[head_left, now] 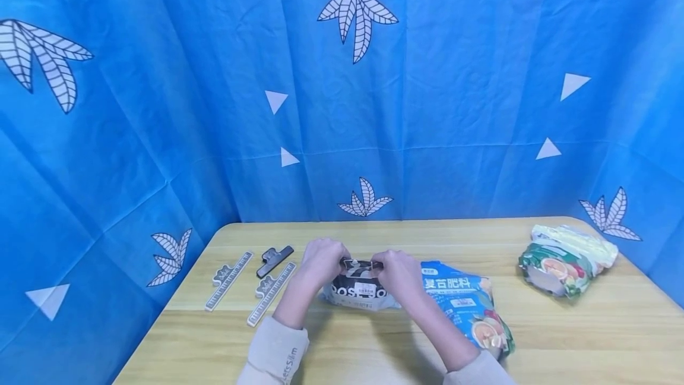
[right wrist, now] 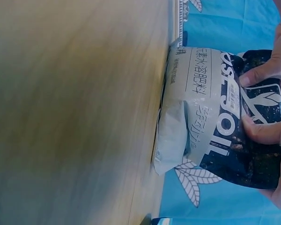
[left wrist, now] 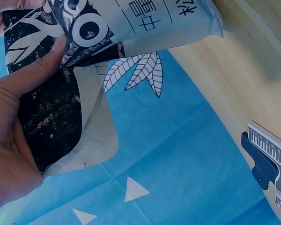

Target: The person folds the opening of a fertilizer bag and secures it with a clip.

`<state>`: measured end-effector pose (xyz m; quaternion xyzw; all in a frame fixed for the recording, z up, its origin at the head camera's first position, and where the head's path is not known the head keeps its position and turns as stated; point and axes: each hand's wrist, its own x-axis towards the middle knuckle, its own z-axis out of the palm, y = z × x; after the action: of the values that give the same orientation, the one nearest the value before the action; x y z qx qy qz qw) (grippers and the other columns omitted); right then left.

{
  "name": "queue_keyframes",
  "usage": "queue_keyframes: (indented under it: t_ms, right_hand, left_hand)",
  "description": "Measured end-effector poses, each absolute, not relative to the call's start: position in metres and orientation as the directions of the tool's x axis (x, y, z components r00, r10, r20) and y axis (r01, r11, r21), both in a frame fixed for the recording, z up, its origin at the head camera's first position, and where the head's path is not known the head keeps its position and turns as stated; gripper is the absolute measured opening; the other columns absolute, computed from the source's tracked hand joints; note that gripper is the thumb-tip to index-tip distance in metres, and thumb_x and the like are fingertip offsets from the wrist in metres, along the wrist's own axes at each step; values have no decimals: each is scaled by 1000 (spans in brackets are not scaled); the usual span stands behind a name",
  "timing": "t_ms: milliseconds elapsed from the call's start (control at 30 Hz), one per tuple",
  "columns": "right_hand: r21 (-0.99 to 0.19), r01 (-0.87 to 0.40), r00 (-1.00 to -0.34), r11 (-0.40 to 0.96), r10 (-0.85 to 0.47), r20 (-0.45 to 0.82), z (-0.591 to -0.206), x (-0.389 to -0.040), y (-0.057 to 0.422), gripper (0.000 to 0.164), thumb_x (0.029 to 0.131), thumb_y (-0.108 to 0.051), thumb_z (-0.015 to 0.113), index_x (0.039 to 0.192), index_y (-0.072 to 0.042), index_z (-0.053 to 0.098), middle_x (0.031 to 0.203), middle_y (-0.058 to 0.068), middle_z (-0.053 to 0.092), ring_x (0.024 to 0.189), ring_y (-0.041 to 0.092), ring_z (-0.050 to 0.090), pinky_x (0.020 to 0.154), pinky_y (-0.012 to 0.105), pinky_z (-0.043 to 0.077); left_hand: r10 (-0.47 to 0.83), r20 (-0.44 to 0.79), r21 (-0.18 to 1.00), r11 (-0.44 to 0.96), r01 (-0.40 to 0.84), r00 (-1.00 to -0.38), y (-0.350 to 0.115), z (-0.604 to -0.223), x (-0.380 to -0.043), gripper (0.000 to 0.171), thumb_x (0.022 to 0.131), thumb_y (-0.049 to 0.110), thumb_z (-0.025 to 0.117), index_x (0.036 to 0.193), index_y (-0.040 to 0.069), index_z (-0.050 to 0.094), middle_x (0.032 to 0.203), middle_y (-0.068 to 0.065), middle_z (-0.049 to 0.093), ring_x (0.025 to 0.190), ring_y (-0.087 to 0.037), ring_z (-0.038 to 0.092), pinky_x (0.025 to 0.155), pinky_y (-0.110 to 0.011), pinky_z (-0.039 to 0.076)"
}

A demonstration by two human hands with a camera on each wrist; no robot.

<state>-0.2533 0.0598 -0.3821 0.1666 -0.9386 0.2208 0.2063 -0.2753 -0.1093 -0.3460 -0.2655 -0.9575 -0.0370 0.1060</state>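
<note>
A black and white fertilizer bag point(head_left: 364, 297) stands on the table in the middle of the head view, with big white letters across its front. My left hand point(head_left: 323, 261) pinches its dark top edge at the left, the thumb pressed on the front in the left wrist view. At the right end of the same edge my right hand point(head_left: 402, 277) grips the plastic. Both thumbs lie on the front side of the bag point(right wrist: 201, 98) in the right wrist view, with other fingers mostly hidden behind it.
A blue fertilizer bag point(head_left: 454, 302) lies right of the held one. Farther right rests a green and white bag point(head_left: 556, 266). On the left lie a black clip point(head_left: 274, 261) and two piano-key clips, one outer point(head_left: 230, 281) and one inner point(head_left: 271, 294). Blue curtain point(head_left: 363, 106) surrounds the table.
</note>
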Motion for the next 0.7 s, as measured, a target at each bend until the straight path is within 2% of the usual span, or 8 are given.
queue_keyframes:
  t_ms: [400,600,700]
  right_hand:
    - [-341,-411,-865,846,-243,439,-382,-253,61,14,67,-13,79,79,-15,72,68,0,67,50,9,50,43,20,37]
    - [-336,-400,-881,853,-256,398,-380,-254,61,18,70,-15,78,87,-14,72,73,0,67,51,8,48,43,20,36]
    - [-302,-415,-866,858,-272,419,-378,-253,59,14,72,-17,77,85,-15,72,65,-4,63,47,7,43,40,20,33]
  left_hand:
    - [507,195,-10,857,516,-839,-109,-345,-274,18,69,14,79,84,23,75,77,6,67,56,-9,48,49,-22,37]
    - [523,189,-23,849,528,-831,-106,-344,-274,5,73,19,76,76,21,73,64,9,61,52,-8,44,48,-21,35]
    - [543,191,-37,836,547,-818,-102,-344,-273,3,75,20,74,73,20,71,59,9,56,51,-8,43,47,-21,35]
